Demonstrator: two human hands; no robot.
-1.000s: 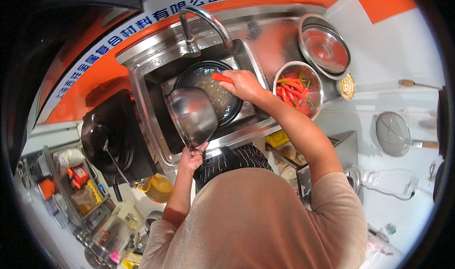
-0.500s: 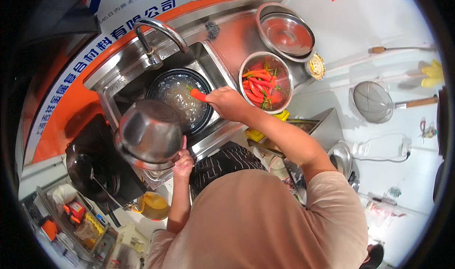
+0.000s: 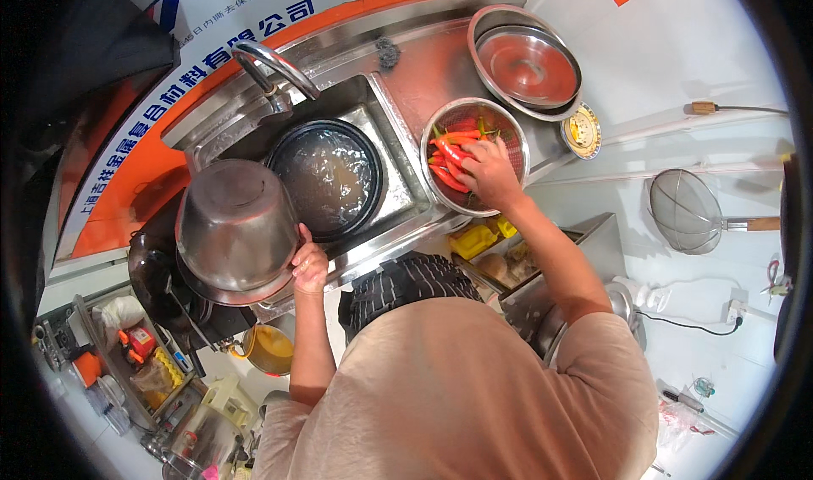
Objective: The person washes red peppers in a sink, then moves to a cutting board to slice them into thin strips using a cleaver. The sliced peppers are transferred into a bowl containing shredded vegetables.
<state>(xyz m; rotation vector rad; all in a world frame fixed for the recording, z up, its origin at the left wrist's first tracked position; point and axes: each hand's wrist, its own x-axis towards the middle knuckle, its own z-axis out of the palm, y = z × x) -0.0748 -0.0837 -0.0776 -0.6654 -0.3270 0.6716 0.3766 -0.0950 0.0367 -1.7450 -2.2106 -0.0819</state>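
My left hand (image 3: pixel 310 264) grips the side of a large steel basin (image 3: pixel 237 222), which is tipped with its rounded bottom facing up, left of the sink. At the steel colander (image 3: pixel 432 188), my right hand (image 3: pixel 493 175) reaches over the rim, its fingers curled down onto a red chili pepper (image 3: pixel 452 151) among several others. The fingertips are partly hidden by the peppers. Inside the sink (image 3: pixel 391 133) sits a dark-rimmed round tub (image 3: pixel 326 179) of water, bubbling or rippling at the surface.
A curved faucet (image 3: pixel 279 69) stands behind the sink. Nested steel bowls (image 3: pixel 525 65) and a patterned round container (image 3: pixel 583 133) lie at the back right. A scouring pad (image 3: pixel 388 52) rests on the counter. A dark wok (image 3: pixel 157 268) is at the left, yellow bottles (image 3: pixel 476 241) below the colander.
My right hand has moved right from above the tub to the colander, with the red pepper it held. My left hand and the basin have shifted left, away from the tub.
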